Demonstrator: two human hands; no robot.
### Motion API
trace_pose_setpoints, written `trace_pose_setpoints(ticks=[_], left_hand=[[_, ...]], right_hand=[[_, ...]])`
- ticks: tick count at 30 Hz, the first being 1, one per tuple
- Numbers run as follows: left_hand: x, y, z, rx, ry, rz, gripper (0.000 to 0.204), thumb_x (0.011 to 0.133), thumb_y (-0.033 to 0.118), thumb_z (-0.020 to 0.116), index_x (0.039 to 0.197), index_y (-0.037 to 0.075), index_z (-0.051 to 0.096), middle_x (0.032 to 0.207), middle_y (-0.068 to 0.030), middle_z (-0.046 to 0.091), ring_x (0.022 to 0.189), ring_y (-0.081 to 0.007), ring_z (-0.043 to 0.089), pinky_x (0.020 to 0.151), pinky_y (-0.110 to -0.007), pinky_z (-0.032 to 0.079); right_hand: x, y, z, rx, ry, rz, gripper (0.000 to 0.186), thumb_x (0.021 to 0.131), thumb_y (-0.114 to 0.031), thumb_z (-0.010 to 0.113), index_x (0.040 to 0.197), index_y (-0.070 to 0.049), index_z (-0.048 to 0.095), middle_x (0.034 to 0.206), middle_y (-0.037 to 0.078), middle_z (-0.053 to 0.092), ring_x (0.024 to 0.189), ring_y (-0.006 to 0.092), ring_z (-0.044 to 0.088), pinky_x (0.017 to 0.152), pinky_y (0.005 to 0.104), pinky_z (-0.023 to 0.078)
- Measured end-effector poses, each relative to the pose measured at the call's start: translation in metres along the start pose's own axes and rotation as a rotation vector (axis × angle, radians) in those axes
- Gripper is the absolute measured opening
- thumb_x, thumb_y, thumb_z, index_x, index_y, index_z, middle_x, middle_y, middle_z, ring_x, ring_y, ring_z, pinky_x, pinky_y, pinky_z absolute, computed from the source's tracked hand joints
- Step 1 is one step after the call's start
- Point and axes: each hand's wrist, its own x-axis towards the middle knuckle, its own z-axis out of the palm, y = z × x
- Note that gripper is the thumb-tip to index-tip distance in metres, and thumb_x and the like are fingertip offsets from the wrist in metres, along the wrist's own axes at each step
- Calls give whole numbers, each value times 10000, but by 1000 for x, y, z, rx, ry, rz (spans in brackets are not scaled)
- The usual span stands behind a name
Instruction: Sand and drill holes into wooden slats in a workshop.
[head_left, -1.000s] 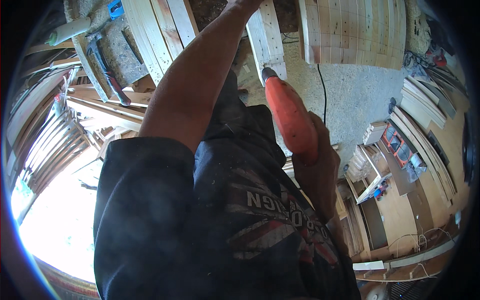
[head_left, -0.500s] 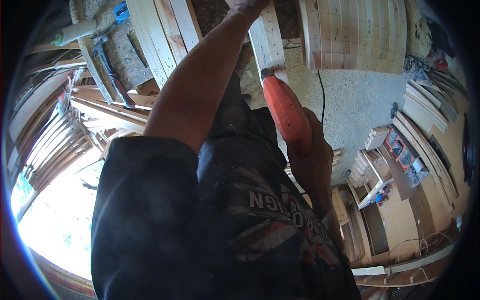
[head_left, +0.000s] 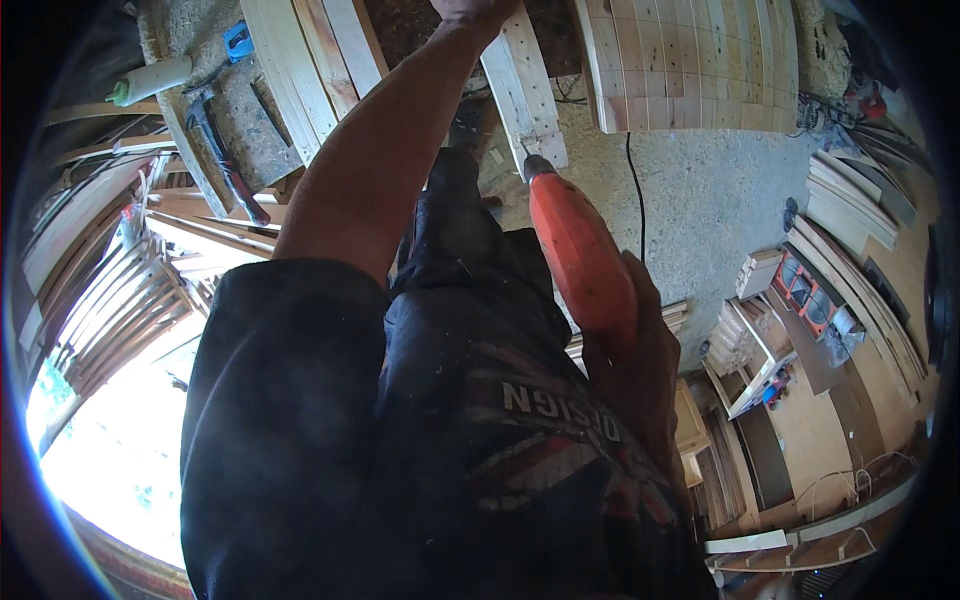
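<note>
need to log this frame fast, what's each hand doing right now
Left hand: pressed on the wooden board; mostly cut off at the top edge, so its grip cannot be told.
Right hand: closed around the orange drill, tip at the board.
</note>
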Motion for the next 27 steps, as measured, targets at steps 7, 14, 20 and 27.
trace_pose_setpoints(ticks=[7,14,20,27], left_hand=[[0,-2,1,-7,4,-9,1029,852,525,720,1670,274,147,1556,-395,277,1327,-544,460,979,-593,499],[0,3,-1,36,-44,-53,1022,869,557,709,1672,279,141,1586,-381,245,1348,-540,439,1011,-598,476],[3,-6,7,-16,-28,-38,987,883,572,693,1670,280,174,1607,-377,218,1384,-552,398,1044,-595,449],[4,-4,8,-14,-53,-67,986,879,583,690,1668,266,190,1626,-374,186,1406,-553,378,1054,-595,447]], right_hand=[[-36,34,2,129,80,53,748,864,-194,819,1491,-56,437,1233,259,693,1131,411,707,892,481,594],[-44,45,9,88,77,-32,784,854,-157,824,1505,-47,401,1231,281,680,1130,442,700,893,487,597],[-39,40,10,94,82,0,760,867,-185,820,1493,-47,410,1240,279,678,1130,453,695,901,490,592],[-33,35,14,137,67,31,745,868,-180,814,1493,-83,419,1218,257,700,1114,453,701,894,502,582]])
